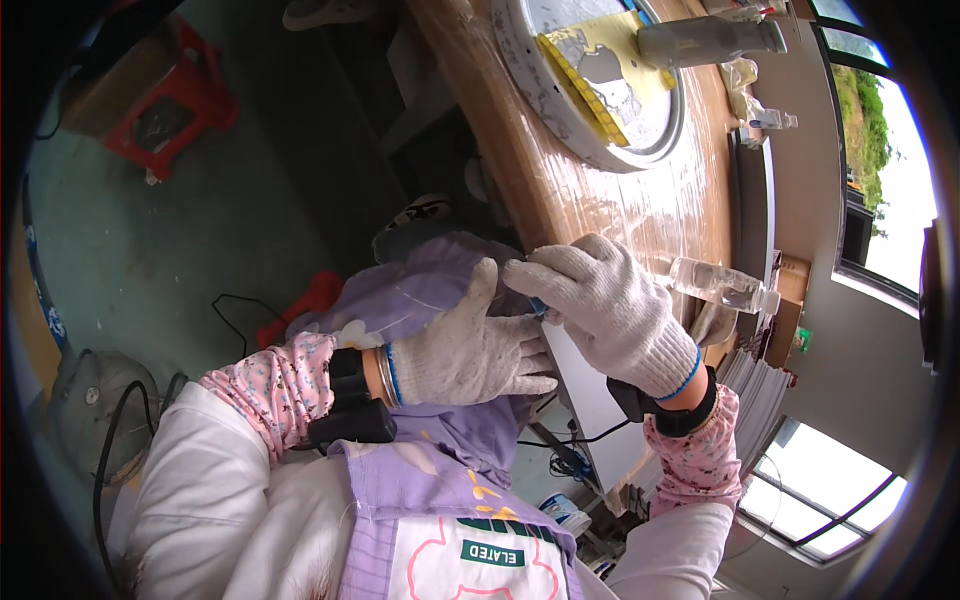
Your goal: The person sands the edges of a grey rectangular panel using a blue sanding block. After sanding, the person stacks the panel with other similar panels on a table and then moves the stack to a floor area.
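Both my hands wear white knit gloves with blue-edged cuffs. My left hand is held palm up over my lap with its fingers stretched and spread, and nothing lies in it. Just to its right, my right hand is closed, thumb and fingers pinched together near the table edge. A small blue bit shows at its fingertips; most of it is hidden, so its kind is unclear. Below the hands hangs my purple apron. Behind my right hand stands a clear plastic bottle.
The wooden table is covered in shiny film. On it a round grey-rimmed tray bears a yellow-edged slab and a grey bottle. A stack of papers lies right. A red stool stands on the floor, left.
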A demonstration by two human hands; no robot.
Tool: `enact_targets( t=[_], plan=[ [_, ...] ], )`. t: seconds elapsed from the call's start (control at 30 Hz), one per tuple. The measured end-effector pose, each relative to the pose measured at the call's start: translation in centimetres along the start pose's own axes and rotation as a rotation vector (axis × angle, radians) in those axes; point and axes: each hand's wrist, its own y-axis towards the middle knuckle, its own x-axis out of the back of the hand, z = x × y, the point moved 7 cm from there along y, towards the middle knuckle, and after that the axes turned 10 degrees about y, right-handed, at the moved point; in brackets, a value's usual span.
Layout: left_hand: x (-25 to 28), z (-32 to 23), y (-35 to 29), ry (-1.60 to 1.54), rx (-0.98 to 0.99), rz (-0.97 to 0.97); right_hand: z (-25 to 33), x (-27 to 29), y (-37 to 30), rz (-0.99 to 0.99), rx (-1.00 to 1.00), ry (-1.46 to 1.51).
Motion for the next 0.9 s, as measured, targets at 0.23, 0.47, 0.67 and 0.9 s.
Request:
enact_targets(
  t=[0.23,0.47,0.67,0.9],
  plan=[
    [-0.9,-0.2,0.3,0.049,0.001,-0.042,0.6,-0.2,0.6,0.074,-0.006,0.088],
    [-0.1,0.3,0.3,0.053,0.012,0.013,-0.1,0.4,-0.2,-0.012,0.067,0.117],
    [-0.1,0.3,0.4,0.052,0.054,-0.076,-0.2,0.3,0.1,0.001,-0.047,0.052],
    [0.8,-0.6,-0.1,0.204,0.025,-0.152,-4.7,3.0,-6.1,-0.544,-0.475,0.365]
  ],
)
